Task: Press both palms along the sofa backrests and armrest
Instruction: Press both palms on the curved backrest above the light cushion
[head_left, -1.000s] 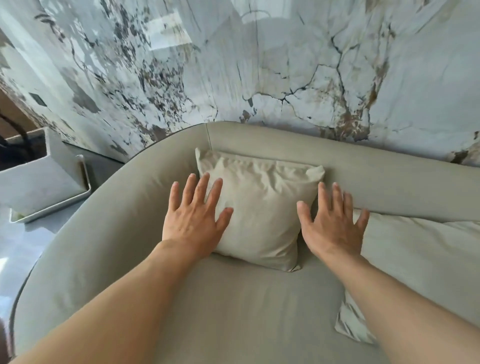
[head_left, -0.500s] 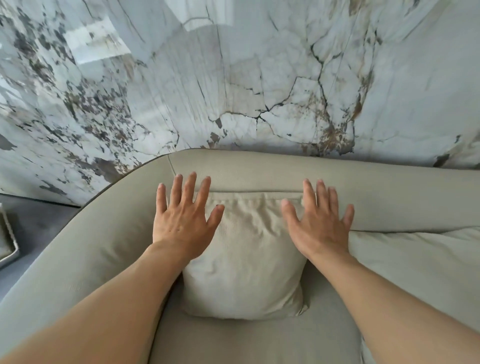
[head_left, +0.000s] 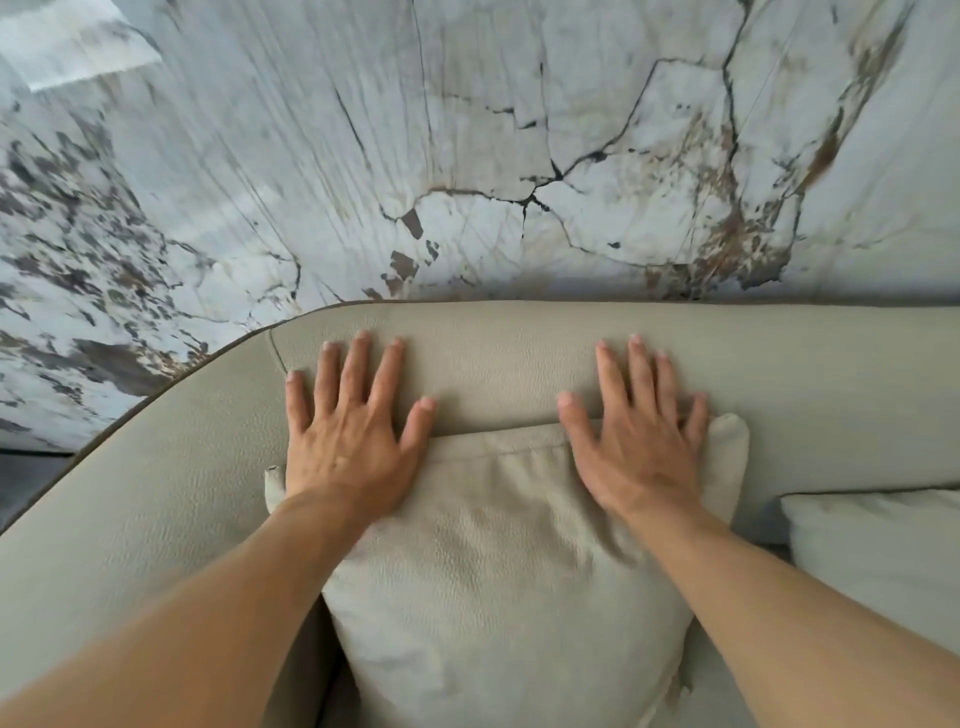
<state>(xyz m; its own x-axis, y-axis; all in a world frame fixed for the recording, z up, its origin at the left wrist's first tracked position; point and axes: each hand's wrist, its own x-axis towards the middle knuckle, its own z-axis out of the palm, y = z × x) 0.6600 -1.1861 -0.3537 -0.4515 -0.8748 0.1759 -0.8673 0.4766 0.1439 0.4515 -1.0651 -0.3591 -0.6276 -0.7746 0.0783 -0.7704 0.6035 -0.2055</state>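
Observation:
A beige-grey sofa backrest (head_left: 519, 358) runs across the middle of the head view and curves at the left into the armrest (head_left: 135, 499). My left hand (head_left: 353, 426) lies flat, fingers spread, on the backrest by the corner seam, its heel over the top left corner of a beige cushion (head_left: 493, 571). My right hand (head_left: 634, 431) is flat as well, fingers on the backrest and palm on the cushion's top edge. Neither hand holds anything.
A marble-patterned wall (head_left: 467, 156) rises right behind the sofa. A second pale cushion (head_left: 878, 551) leans against the backrest at the right. A strip of dark floor (head_left: 26, 467) shows at the far left.
Both hands have moved forward and up from beside the cushion onto the backrest, and my view has closed in on the sofa's back corner.

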